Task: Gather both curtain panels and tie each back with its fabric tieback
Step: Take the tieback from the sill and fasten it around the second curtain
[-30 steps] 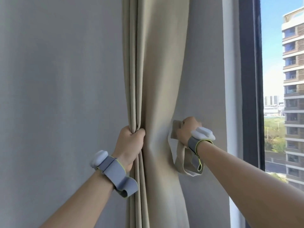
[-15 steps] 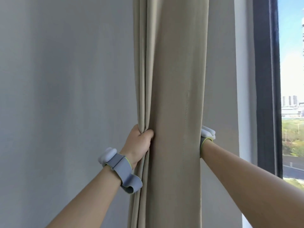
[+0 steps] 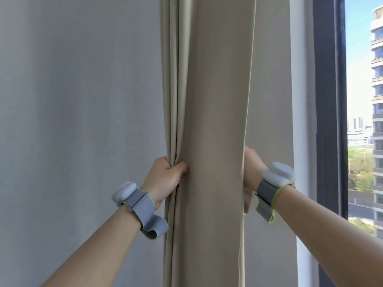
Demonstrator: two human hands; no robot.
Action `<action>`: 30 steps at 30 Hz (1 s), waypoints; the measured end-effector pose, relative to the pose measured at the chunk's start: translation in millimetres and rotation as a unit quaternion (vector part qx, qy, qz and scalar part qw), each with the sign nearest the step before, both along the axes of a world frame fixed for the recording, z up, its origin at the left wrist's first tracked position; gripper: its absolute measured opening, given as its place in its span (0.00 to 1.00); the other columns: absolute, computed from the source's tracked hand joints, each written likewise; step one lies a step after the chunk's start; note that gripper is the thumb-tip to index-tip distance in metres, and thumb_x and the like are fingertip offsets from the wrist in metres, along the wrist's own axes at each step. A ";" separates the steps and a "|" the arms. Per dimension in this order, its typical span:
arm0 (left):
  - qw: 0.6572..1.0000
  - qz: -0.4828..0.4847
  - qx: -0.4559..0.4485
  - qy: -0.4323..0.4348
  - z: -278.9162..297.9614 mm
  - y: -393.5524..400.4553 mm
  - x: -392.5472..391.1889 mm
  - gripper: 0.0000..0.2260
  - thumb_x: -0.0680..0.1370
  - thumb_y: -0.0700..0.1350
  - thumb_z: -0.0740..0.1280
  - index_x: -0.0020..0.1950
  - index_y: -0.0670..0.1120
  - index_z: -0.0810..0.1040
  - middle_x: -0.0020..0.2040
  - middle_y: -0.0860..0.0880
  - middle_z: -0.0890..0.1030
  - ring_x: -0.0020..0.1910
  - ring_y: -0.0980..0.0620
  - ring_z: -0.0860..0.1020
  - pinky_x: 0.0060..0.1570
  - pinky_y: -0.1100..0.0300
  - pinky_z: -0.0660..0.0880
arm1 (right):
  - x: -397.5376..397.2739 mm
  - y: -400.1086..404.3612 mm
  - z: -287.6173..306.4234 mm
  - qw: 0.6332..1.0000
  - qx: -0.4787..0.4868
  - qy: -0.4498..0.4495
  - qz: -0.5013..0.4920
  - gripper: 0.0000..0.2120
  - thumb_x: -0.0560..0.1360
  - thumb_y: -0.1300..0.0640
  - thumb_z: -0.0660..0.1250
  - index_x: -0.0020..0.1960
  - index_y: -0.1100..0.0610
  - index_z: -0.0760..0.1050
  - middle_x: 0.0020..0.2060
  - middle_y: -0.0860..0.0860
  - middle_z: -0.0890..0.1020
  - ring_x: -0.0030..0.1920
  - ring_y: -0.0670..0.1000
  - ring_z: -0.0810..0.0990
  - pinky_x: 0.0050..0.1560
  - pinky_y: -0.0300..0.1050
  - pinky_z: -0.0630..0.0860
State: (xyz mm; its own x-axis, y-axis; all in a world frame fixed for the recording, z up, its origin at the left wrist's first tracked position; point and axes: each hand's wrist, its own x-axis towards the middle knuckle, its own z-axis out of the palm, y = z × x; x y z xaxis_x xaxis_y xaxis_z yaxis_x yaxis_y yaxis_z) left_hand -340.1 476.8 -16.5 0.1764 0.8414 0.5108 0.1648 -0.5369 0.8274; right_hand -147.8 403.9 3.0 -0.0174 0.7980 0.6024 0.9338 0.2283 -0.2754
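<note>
While the beige curtain panel (image 3: 209, 121) hangs gathered into a narrow column against the grey wall (image 3: 72, 100), just left of the window frame (image 3: 329, 100), its left folds are pinched tightly in the clenched left hand (image 3: 165, 179), probably so that the bundle does not spread open. The right hand (image 3: 251, 168) is reached behind the right edge of the panel, where its fingers are hidden, so its grip cannot be told. A small beige strip, perhaps the tieback (image 3: 248, 201), is seen below that wrist, likely being passed around the back.
</note>
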 end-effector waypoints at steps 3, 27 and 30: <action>0.999 0.038 0.027 -0.001 -5.2 3.4 -0.8 0.14 0.67 0.46 0.65 0.37 0.33 0.77 0.30 0.46 0.74 0.31 0.49 0.73 0.36 0.57 0.69 | 10.2 -28.8 -6.2 0.994 0.068 0.025 -0.078 0.10 0.73 0.64 0.66 0.36 0.52 0.75 0.35 0.54 0.81 0.48 0.60 0.81 0.42 0.40 0.67; 0.957 0.247 0.146 0.045 -24.6 -20.7 18.0 0.16 0.71 0.44 0.69 0.28 0.38 0.69 0.23 0.45 0.68 0.25 0.45 0.63 0.25 0.58 0.62 | -5.1 -105.1 5.9 0.973 -0.017 0.089 0.213 0.13 0.74 0.70 0.67 0.51 0.54 0.83 0.45 0.52 0.88 0.49 0.50 0.86 0.57 0.46 0.81; 0.968 0.212 0.133 0.031 -25.5 -31.3 9.9 0.18 0.71 0.44 0.70 0.27 0.40 0.66 0.23 0.48 0.65 0.24 0.49 0.59 0.26 0.59 0.60 | -28.8 -85.6 8.8 0.982 0.029 0.009 0.186 0.12 0.75 0.66 0.67 0.46 0.49 0.82 0.37 0.48 0.86 0.39 0.47 0.84 0.47 0.43 0.79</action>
